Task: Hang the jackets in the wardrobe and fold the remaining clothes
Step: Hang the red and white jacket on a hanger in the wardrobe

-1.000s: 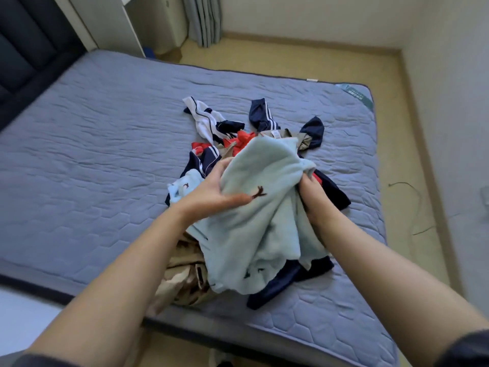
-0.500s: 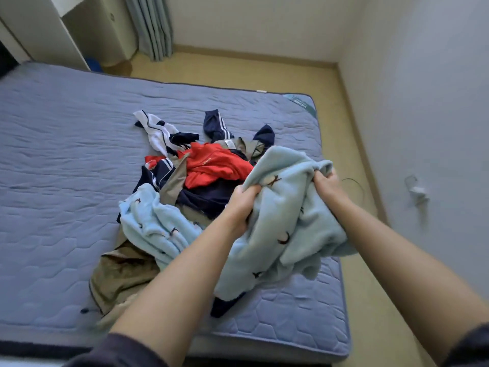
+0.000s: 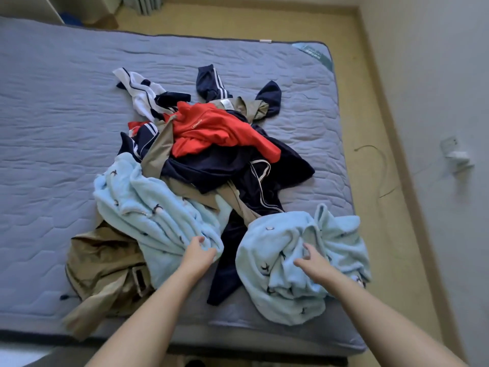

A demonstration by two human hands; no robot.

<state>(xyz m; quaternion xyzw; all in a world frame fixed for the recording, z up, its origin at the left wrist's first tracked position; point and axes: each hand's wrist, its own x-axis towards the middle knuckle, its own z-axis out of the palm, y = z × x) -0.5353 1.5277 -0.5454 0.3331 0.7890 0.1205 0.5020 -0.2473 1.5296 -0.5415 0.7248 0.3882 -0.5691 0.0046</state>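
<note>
Since the fleece (image 3: 158, 215) looks soft, light and floppy, the left hand (image 3: 197, 254) pinches its edge; the right hand (image 3: 313, 262) hovers open, holding nothing.

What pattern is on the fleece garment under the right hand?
Light blue fleece with small dark bird-like motifs, seen in the head view.

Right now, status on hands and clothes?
Left hand pinching light blue fleece. Right hand open over second fleece bundle. Pile unsorted, nothing folded.

A grey quilted mattress (image 3: 66, 133) carries a tangled heap — light blue fleece pieces (image 3: 291, 260), a tan jacket (image 3: 105, 268), navy and red garments (image 3: 211, 128).
</note>
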